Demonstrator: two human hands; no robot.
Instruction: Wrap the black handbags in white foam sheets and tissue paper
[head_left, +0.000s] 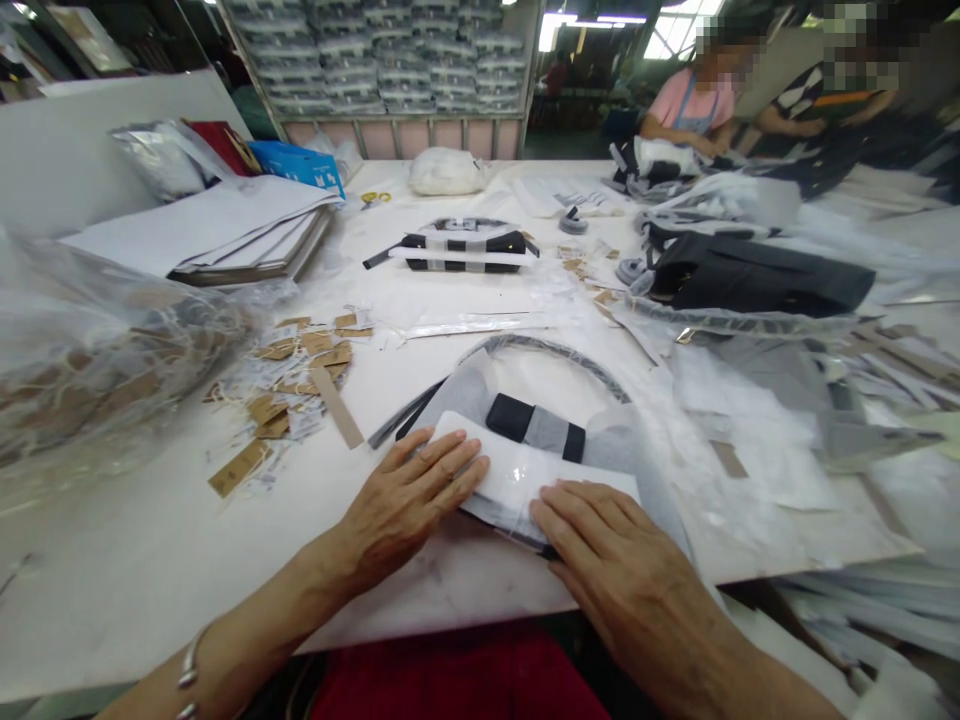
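Observation:
In front of me on the table lies a bag (pixel 637 445) wrapped in grey and white sheeting, its wrapped strap (pixel 551 348) curving out behind it. Across its front runs a folded white strip (pixel 510 460), with a shiny clear patch near the middle. A black band (pixel 511 415) with a grey wrap round its middle sits just behind the strip. My left hand (pixel 420 495) rests flat on the strip's left part, fingers stretched out. On the right part my right hand (pixel 615 545) lies with fingers extended; its thumb is at the bag's near edge.
Brown paper tags (pixel 300 375) are scattered at left beside a clear plastic bag (pixel 97 350). Behind them lies a stack of white sheets (pixel 217 225). Another wrapped black bag (pixel 465 250) stands farther back; black bags (pixel 757 275) and wrapping crowd the right. Two people work at far right.

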